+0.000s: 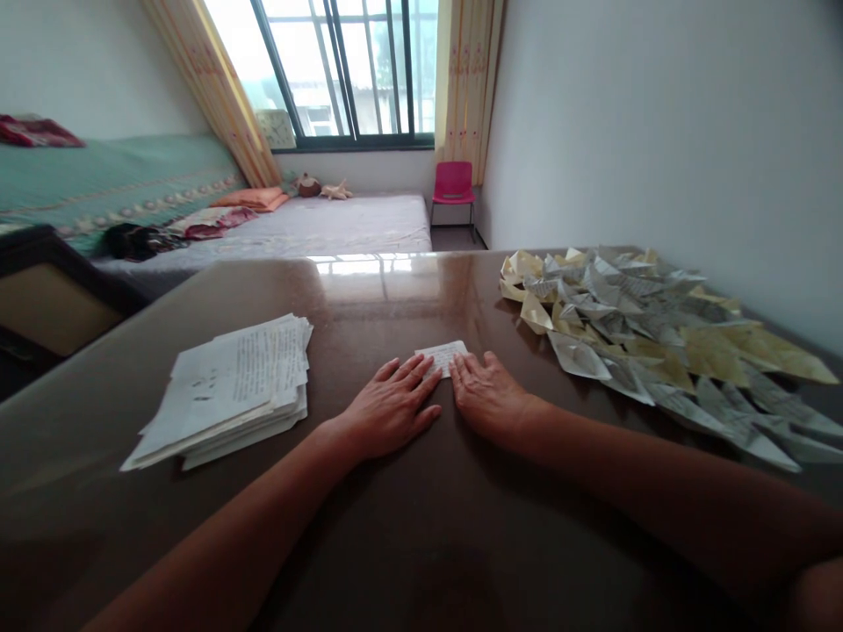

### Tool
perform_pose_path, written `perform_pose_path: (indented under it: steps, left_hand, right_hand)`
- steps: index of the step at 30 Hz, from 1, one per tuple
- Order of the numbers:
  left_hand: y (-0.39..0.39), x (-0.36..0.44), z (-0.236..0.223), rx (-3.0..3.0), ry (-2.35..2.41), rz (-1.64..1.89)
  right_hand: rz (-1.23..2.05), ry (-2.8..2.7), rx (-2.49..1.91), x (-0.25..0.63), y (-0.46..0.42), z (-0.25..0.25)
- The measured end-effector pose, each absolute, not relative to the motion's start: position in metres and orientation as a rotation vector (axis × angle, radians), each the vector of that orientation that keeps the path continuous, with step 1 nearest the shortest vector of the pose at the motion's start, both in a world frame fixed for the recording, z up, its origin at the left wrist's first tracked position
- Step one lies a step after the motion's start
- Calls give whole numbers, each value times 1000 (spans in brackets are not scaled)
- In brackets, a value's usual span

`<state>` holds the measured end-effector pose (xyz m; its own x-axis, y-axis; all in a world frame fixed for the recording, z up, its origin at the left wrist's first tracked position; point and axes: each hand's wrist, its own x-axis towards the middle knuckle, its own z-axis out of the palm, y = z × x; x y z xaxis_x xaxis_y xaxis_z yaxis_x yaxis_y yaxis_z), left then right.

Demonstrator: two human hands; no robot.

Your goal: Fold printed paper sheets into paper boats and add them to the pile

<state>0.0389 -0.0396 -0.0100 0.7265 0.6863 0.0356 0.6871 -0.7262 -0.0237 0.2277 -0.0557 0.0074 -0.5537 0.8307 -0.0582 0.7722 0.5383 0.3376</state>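
Note:
A small folded piece of printed paper [443, 355] lies flat on the brown table. Resting on its left and near part is my left hand [393, 405], palm down with the fingers stretched out and the thumb apart. My right hand [491, 395] lies on the paper's right edge, its fingers flat and close together. The fingertips cover part of the paper, so its full outline is hidden. To the left of my hands is a stack of printed sheets [227, 386]. Over on the right lies a big heap of folded paper boats [612, 303], some white and some yellowish.
The glossy brown table [382, 544] reaches to the white wall on the right. Beyond its far edge are a bed [369, 224] and a pink chair [454, 183] below the window. A dark wooden chair [59, 294] stands at the table's left side.

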Motion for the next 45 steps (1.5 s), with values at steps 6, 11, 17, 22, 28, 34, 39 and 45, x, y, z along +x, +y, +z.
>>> perform_pose_path:
  steps: [6,11,17,22,28,34,39,45]
  left_hand:
    - [-42,33,-4,-2838,-1110,-101]
    - [-40,30,-1,-2783,-1106,-223]
    - [-36,31,2,-2740,-1252,-429]
    - [-33,26,3,-2756,-1282,-443]
    - [-29,21,0,-2692,-1363,-476]
    - [-32,22,4,-2685,-1208,-719]
    - [-35,24,4,-2803,-1016,-595]
    - [-31,21,-1,-2842,-1040,-463]
  right_hand:
    - [300,2509,1459,230,-54,16]
    - [194,2506,1487,229,-53,24]
    - [114,2744,1554,246,-25,32]
    - [-138,2979,1544,263,7,12]
    - [-460,3246,1416,271,21,5]
    - [-704,3451,1373,268,16,10]
    - [-794,3470,1288,271,19,3]
    - [-612,3366,1087,284,30,-3]
